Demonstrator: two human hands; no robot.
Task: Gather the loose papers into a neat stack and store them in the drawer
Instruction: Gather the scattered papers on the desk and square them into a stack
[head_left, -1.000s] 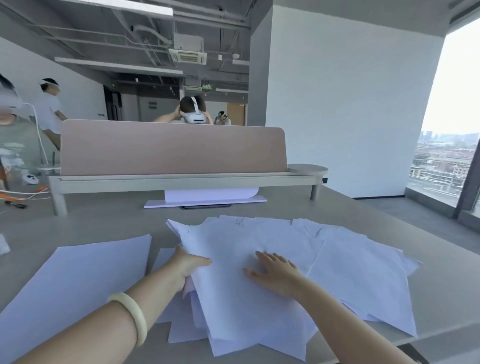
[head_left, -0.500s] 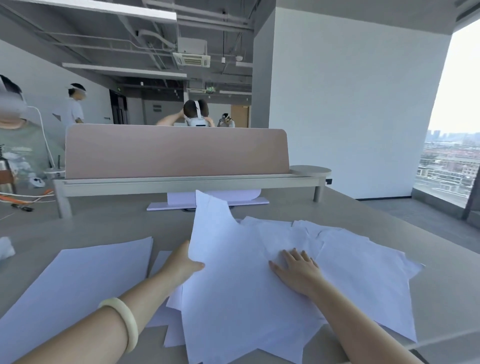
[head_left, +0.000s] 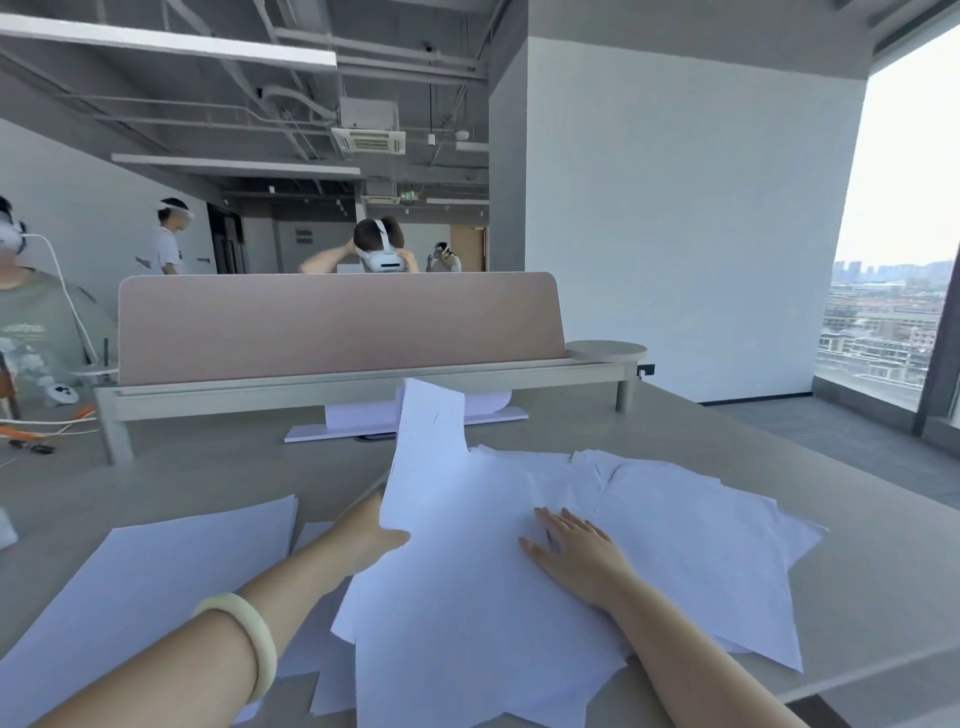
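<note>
A messy pile of loose white papers (head_left: 675, 519) is spread over the grey desk (head_left: 857, 561) in front of me. My left hand (head_left: 371, 535) grips the left edge of the top sheet (head_left: 431, 467), whose far corner stands lifted off the pile. To the right, my right hand (head_left: 576, 551) presses flat on the pile with straight fingers. A separate sheet (head_left: 156, 587) lies flat on the desk at the left. No drawer shows in this view.
A pink divider panel (head_left: 337, 322) on a low shelf (head_left: 363, 384) runs across the back of the desk, with a white stand (head_left: 405, 421) under it. Several people with headsets are behind it and at the left. The desk's right edge drops off near the window.
My left hand has lifted the top sheet's left edge, so its far corner now stands much higher. My right hand has slid a little to the right on the pile.
</note>
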